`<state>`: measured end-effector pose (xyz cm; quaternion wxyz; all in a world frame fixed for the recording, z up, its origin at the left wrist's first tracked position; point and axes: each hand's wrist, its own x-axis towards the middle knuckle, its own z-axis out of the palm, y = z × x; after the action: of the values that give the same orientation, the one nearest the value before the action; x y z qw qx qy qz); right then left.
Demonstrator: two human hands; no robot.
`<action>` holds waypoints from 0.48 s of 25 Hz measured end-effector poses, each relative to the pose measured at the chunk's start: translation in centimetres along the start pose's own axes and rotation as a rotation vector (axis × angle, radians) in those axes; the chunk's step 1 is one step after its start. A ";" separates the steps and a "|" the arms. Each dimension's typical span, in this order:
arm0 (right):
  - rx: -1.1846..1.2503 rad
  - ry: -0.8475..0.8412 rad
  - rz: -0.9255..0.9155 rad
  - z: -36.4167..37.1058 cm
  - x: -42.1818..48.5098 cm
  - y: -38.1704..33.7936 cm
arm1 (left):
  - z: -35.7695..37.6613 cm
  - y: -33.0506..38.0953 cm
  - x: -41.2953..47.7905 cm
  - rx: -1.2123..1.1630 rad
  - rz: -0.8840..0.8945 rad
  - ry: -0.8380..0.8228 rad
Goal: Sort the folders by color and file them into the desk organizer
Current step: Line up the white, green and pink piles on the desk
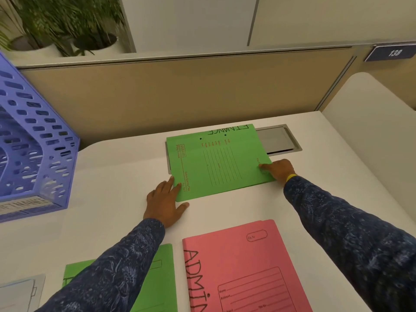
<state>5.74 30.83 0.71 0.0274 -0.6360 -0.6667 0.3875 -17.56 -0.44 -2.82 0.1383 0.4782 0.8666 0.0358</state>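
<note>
A green folder marked FINANCE (216,163) lies flat in the middle of the white desk, its lettering upside down to me. My left hand (165,203) rests on the desk against the folder's near left corner, fingers spread on its edge. My right hand (279,170) grips the folder's near right corner. A pink folder marked ADMIN (243,266) lies close to me on the right. A second green folder (157,284) lies under my left forearm. The purple desk organizer (31,149) stands at the left.
A grey cable hatch (281,138) is set into the desk behind the green folder, partly covered by it. A beige partition (180,91) runs along the back. A pale folder (20,293) shows at the bottom left corner. Potted plants (67,25) stand beyond the partition.
</note>
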 end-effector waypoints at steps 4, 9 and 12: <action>0.257 -0.007 -0.066 0.0 -0.3 0.4 | -0.1 0.2 0.0 -0.010 -0.006 -0.012; 1.240 -0.243 0.016 1.2 -3.2 1.0 | -0.4 0.5 -0.2 -0.050 -0.021 -0.040; 1.252 -0.295 -0.001 3.4 -5.6 0.2 | -0.9 1.1 -0.4 -0.071 -0.026 -0.086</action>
<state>5.21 24.35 0.77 0.3016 -0.4395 -0.3113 0.7868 -16.76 -0.12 -1.65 0.1927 0.4627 0.8642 0.0442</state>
